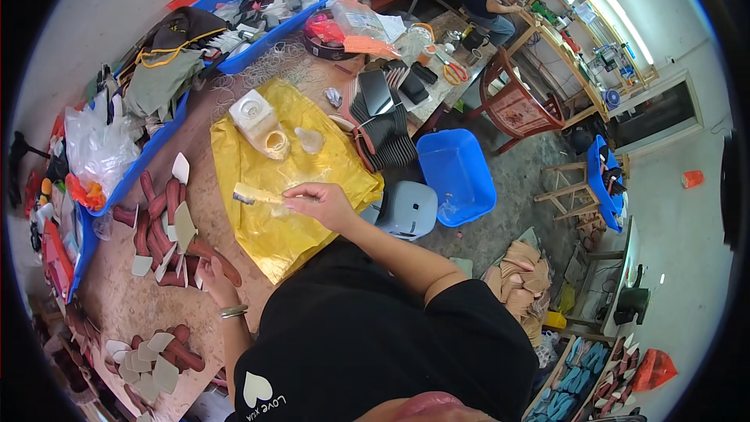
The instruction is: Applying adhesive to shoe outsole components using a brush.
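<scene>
I'm seeing right fingers [301,190] pinching pale strip [256,193] above yellow sheet [273,244]; left fingers [208,271] holding maroon piece [222,262] beyond sheet's left edge, worktop [205,205] showing between.

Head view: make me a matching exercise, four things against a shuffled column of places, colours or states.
1. Right hand
2. Scissors
3. White plastic jug
4. Wooden armchair

A. On the yellow plastic sheet
B. Reddish-brown, standing on the floor
C. Pinching a pale yellow flat tool
D. Orange-handled

Pairs: 1-C; 2-D; 3-A; 4-B
</scene>
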{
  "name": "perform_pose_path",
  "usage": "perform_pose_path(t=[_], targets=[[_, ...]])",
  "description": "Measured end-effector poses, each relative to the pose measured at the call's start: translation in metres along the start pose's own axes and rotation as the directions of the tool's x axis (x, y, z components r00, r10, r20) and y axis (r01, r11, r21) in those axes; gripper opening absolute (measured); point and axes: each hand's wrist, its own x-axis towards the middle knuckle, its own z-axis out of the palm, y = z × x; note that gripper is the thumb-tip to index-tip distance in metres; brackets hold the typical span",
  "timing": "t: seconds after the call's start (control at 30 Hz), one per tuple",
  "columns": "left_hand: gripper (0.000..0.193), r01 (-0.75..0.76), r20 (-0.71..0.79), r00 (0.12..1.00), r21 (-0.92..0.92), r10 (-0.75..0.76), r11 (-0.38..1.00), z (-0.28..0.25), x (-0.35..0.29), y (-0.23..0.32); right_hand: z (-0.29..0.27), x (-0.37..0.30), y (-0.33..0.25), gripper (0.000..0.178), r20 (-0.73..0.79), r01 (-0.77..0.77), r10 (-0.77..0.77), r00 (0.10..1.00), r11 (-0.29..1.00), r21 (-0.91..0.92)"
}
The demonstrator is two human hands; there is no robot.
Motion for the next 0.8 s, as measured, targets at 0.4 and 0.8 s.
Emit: perform_pose_path(t=[0.4,0.8], targets=[[0.044,0.376,-0.060,0.852,-0.620,-0.520,0.688,-0.028,-0.030,-0.047,0.014,0.032,0.022,0.019,-0.065,-0.087,0.081,0.995,0.992,-0.094],[0.026,0.040,-0.746,0.470,-0.515,-0.471,0.856,-0.189,0.005,-0.165,0.146,0.080,0.038,0.024,0.350,-0.056,0.133,0.927,0.973,-0.222]])
